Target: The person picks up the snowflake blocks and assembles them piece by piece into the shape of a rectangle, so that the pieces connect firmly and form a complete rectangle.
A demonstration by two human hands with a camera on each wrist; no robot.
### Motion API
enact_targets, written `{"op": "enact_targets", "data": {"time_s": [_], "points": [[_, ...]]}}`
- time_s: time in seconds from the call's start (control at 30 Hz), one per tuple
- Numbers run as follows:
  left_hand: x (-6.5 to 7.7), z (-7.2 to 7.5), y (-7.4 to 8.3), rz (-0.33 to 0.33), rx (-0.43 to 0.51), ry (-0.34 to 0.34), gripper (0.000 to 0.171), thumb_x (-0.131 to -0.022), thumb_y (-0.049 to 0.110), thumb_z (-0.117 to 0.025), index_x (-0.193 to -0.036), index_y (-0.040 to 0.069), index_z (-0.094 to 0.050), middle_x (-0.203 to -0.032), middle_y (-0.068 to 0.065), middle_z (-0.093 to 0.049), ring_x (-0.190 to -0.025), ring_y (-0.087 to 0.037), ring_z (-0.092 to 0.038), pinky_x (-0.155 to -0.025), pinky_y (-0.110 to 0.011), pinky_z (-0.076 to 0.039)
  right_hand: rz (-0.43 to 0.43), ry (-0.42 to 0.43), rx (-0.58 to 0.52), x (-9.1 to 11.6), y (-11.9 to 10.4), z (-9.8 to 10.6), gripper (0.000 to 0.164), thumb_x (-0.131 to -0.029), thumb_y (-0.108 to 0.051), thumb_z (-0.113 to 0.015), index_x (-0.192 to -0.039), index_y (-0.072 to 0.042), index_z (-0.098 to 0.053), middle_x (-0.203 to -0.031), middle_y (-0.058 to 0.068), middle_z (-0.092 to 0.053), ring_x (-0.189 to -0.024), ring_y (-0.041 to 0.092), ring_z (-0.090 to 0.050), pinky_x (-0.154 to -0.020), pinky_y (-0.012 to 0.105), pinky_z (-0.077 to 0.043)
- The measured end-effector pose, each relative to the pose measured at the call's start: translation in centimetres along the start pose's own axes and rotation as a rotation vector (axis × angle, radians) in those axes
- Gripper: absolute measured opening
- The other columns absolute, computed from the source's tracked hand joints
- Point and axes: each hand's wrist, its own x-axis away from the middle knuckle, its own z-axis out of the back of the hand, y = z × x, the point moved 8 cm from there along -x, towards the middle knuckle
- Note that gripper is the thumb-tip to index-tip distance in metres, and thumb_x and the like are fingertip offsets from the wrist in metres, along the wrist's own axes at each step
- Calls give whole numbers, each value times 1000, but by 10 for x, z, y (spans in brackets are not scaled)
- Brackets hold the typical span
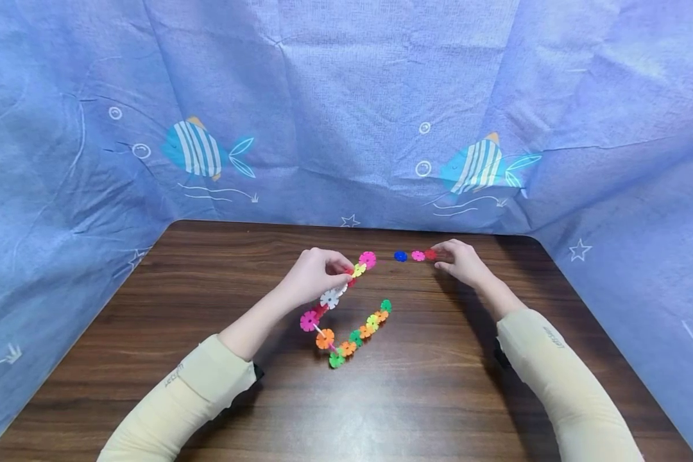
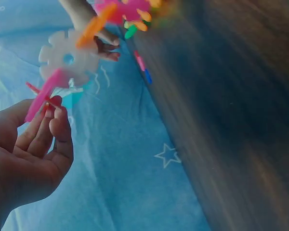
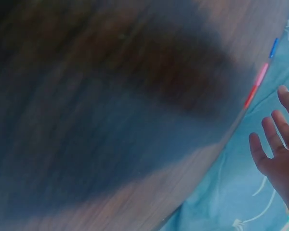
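Observation:
A chain of notched, flower-shaped plastic interlocking discs [image 1: 325,339] in pink, yellow, white, orange and green hangs from my left hand [image 1: 312,277]. The thumb and fingers pinch it near its upper end, by a red disc; a pink disc [image 1: 367,259] tops it. From there the chain bends round to a green end disc [image 1: 386,305]. My right hand [image 1: 462,262] is over the far right of the table, its spread fingers [image 3: 272,134] beside a loose red disc [image 1: 430,255]. No disc lies in its grasp. A pink disc [image 1: 418,255] and a blue disc [image 1: 401,256] lie left of the red one.
The dark wood-grain table [image 1: 208,256] ends at a back edge close behind the loose discs. A blue cloth [image 1: 346,128] printed with fish hangs behind and at both sides. Light falls on the table's front middle.

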Motion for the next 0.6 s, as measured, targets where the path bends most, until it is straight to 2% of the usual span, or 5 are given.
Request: {"op": "enact_targets", "data": {"time_s": [0.27,0.47,0.6], "points": [[5,-11,-13,11,64,7,9,-80,9,-71,-88,10,-73,-74,3,-71,-67,-6,-64,-61,-23,-50,-53,-93,62,-7,15,-13,43,-80,-7,-72,-118,8,-59,-113,27,-60,-106,40,-57,-92,50,-43],[9,-16,-25,14,93,11,15,-79,7,-73,-95,7,-72,-78,-1,-71,-70,-7,-64,-63,-23,-51,-83,-178,156,-10,20,-24,44,-86,-10,-67,-123,9,-55,-120,30,-56,-114,44,-51,-98,53,-38],[10,-20,-33,45,133,5,20,-78,6,-74,-98,6,-70,-79,-2,-71,-69,-8,-64,-61,-23,-51,-139,-212,195,-12,22,-28,44,-89,-14,-64,-127,5,-54,-125,28,-53,-117,47,-46,-97,58,-37]]}}
